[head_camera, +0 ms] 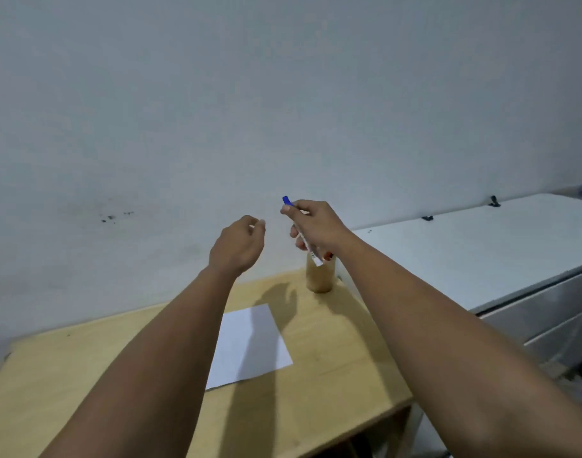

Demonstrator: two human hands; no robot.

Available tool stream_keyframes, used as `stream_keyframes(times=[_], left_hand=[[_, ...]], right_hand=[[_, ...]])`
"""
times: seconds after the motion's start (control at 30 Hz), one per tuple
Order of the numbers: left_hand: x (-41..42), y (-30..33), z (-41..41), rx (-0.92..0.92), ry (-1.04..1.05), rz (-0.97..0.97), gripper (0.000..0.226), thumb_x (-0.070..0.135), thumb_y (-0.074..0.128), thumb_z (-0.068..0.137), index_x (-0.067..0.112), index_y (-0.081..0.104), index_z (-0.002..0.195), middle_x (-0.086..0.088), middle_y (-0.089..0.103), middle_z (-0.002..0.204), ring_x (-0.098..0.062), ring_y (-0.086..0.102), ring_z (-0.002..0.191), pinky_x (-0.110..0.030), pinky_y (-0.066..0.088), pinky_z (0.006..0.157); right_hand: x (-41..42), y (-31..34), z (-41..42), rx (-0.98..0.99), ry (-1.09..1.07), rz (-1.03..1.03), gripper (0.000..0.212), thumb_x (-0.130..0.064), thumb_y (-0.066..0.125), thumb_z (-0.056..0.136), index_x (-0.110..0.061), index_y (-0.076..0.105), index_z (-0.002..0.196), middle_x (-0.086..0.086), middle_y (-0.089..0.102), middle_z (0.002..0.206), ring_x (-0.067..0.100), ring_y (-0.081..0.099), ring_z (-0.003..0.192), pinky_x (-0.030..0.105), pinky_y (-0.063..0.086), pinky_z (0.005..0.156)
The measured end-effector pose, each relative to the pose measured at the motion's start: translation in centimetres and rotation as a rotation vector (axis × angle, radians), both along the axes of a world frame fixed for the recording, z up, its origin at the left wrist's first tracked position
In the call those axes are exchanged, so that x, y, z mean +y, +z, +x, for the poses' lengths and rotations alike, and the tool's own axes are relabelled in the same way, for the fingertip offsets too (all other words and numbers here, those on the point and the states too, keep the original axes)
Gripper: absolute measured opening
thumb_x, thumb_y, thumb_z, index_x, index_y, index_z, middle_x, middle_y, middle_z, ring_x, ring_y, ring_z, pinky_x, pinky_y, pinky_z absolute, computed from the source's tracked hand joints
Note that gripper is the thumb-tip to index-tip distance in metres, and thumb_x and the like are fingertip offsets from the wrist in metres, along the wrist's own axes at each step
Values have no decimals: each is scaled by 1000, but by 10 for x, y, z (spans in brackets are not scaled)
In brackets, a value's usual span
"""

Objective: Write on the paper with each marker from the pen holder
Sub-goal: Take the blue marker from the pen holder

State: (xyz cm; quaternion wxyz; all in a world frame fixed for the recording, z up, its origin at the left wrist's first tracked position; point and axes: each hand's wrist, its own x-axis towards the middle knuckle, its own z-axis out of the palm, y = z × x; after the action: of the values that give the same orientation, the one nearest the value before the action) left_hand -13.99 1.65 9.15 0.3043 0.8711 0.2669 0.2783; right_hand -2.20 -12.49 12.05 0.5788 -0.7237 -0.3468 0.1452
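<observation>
- The right hand (311,224) is gripping a white-barrelled marker with a blue cap (301,231), fingers closed around the barrel.
- The marker is being held in the air above the light wooden cylindrical pen holder (319,276), which is standing at the far right corner of the pale wooden table (332,375).
- The marker's long axis is running diagonally: the blue cap is pointing up and to the left, the plain end down and to the right, just over the holder's mouth.
- The left hand (240,244) is hanging empty, fingers loosely curled, just to the left of the cap and apart from it.
- The cap end is lying nearer the left hand than any other part of the marker, so uncapping is probably the next step.
- A red-tipped item (329,256) is showing at the holder's rim; likely another marker.
- The white rectangular sheet of paper (253,342) is lying flat, nearer than the holder, unmarked as far as visible.
</observation>
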Motion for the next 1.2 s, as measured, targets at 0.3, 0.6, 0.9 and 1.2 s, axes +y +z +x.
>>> stream_keyframes(times=[0.3,0.6,0.9,1.2], left_hand=[[31,2,-133,21,196,-60,75,76,32,94,8,49,67,-11,61,70,-30,55,66,-39,48,68],[51,-11,-187,8,73,-140,63,52,49,102,1,59,67,-11,41,64,-16,30,46,-30,29,53],[88,-57,-180,-86,210,-199,53,41,48,103,12,38,60,-7,31,61,-21,25,53,-33,23,55],[152,-136,-208,509,472,421,53,47,24,108,12,64,101,-12,71,96,-36,67,89,-40,42,76]], right_hand=[[34,-31,-102,2,399,-204,13,-15,79,92,-11,85,102,9,81,109,12,64,79,29,51,70],[73,-46,-155,28,563,-171,17,-10,78,94,-4,83,109,19,80,116,14,64,79,30,54,76],[110,-79,-148,-42,521,-274,20,-6,78,96,-2,79,115,8,77,92,15,73,73,35,64,86],[113,-118,-90,277,198,-29,13,-7,66,105,-14,55,109,16,79,95,20,70,56,32,63,57]])
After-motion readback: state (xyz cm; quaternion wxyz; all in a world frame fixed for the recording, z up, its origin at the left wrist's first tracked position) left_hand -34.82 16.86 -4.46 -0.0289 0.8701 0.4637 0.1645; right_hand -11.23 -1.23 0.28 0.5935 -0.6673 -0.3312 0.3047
